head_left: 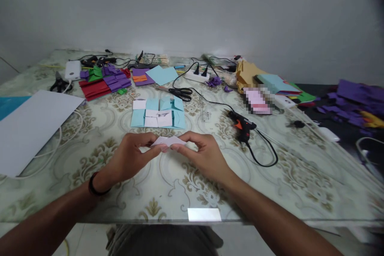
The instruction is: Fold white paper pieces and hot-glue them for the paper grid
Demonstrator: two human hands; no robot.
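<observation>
Tablecloth (150, 196), patterned with scrolls and leaves, spreads out before me. A big white sheet (42, 128) lies at nine o'clock. At eleven o'clock, pale blue and white folded squares (163, 119) lie grouped in a block. My left hand (132, 154) and right hand (204, 154) nearly meet in the centre, thumbs and fingers pinched narrow. A black glue gun (244, 126) rests near three o'clock, black-handled scissors (183, 94) at twelve. Smallest is the folded white paper (177, 141), at the clock's centre, pinched between both hands.

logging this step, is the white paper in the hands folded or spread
Folded: the white paper between the left hand and right hand shows two angled flaps.
</observation>
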